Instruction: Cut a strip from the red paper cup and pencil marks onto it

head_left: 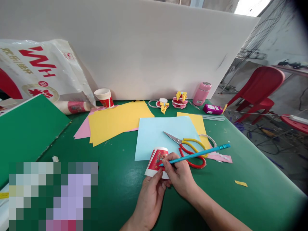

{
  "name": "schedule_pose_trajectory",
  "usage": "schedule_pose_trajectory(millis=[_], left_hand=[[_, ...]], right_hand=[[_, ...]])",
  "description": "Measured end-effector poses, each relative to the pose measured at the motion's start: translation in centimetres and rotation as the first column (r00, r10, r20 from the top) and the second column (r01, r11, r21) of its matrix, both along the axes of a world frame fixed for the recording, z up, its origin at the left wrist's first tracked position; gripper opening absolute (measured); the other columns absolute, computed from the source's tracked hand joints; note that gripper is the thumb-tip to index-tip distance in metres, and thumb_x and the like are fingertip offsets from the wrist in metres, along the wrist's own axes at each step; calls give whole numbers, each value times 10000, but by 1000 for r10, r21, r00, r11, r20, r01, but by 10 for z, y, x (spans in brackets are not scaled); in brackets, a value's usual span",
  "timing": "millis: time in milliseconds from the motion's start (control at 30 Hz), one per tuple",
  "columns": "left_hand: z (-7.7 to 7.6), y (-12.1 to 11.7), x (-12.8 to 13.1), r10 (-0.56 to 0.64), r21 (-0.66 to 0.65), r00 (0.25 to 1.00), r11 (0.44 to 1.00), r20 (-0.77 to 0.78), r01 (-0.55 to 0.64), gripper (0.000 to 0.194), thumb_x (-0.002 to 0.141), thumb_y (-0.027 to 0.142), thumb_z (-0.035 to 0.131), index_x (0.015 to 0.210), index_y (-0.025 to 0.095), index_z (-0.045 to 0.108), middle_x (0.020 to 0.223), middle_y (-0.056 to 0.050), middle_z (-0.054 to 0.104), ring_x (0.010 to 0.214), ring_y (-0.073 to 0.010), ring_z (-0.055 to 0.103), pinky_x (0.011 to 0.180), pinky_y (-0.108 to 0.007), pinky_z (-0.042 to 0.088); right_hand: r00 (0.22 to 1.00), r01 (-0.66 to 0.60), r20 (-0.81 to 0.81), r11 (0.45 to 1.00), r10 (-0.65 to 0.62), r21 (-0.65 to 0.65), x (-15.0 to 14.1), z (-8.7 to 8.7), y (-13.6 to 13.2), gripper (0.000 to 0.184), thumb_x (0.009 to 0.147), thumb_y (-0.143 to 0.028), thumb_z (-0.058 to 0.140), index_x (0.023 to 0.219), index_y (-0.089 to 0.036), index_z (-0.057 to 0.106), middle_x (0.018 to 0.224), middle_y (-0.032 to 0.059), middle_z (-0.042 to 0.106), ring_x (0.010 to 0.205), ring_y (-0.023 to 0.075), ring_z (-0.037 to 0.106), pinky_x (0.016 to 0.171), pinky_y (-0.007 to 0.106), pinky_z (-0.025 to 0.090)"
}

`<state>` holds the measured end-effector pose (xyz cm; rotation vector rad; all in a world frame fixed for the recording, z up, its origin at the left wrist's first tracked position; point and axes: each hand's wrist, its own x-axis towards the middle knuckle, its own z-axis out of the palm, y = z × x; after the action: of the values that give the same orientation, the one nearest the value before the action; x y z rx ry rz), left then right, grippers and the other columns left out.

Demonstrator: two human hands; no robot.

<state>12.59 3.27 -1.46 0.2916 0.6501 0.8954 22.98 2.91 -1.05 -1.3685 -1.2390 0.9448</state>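
A red and white paper cup [156, 158] is tilted near the front of the table, gripped by my left hand [153, 197] at its lower edge, thumb on the printed side. My right hand [179, 175] pinches a blue pencil [199, 154], its tip at the cup's red print; whether the tip touches cannot be made out. Just behind the hands, scissors [187, 146] with one yellow and one red handle lie partly on a light blue paper sheet [149, 134]. The fingers under the cup are partly hidden.
Yellow sheets [117, 120] over pink paper lie at the back left, near a second paper cup [104, 98]. A pink bottle [202, 93], a purple pack [213, 109] and paper ornaments [180, 101] stand along the white board. A green board [33, 131] slants at left.
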Motion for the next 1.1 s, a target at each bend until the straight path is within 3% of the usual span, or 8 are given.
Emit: schedule_pose_trajectory(millis=[233, 567, 733, 1100], left_hand=[[-1, 1, 1, 8, 16, 1000, 1000, 4, -8, 241, 785, 166, 523, 997, 173, 639, 834, -67, 673, 692, -144, 569, 694, -279, 452], [3, -1, 1, 14, 1, 999, 1000, -53, -14, 156, 767, 195, 552, 845, 143, 677, 796, -79, 682, 764, -179, 600, 686, -277, 470], [4, 1, 1, 19, -21, 998, 1000, -52, -20, 181, 758, 179, 561, 900, 152, 670, 841, -79, 689, 772, -178, 609, 693, -285, 478], [2, 0, 1, 22, -4, 999, 1000, -45, -23, 163, 764, 192, 555, 867, 148, 674, 801, -72, 686, 797, -185, 604, 711, -290, 469]], right_hand=[[1000, -6, -16, 1000, 6, -8, -2, 0, 0, 152, 854, -305, 439, 746, -199, 433, 505, -69, 414, 312, 73, 427, 303, 174, 342], [987, 58, 147, 998, -58, 8, 2, 0, -1, 140, 862, -249, 400, 729, -208, 389, 505, -75, 386, 360, 78, 427, 364, 188, 325], [982, 86, 167, 995, -92, 44, 3, 1, -2, 154, 857, -249, 398, 710, -204, 388, 536, -67, 384, 378, 76, 416, 378, 193, 327], [999, 38, 19, 999, -38, -24, 1, 0, -2, 145, 855, -296, 423, 742, -205, 411, 477, -75, 398, 343, 83, 426, 342, 184, 328]])
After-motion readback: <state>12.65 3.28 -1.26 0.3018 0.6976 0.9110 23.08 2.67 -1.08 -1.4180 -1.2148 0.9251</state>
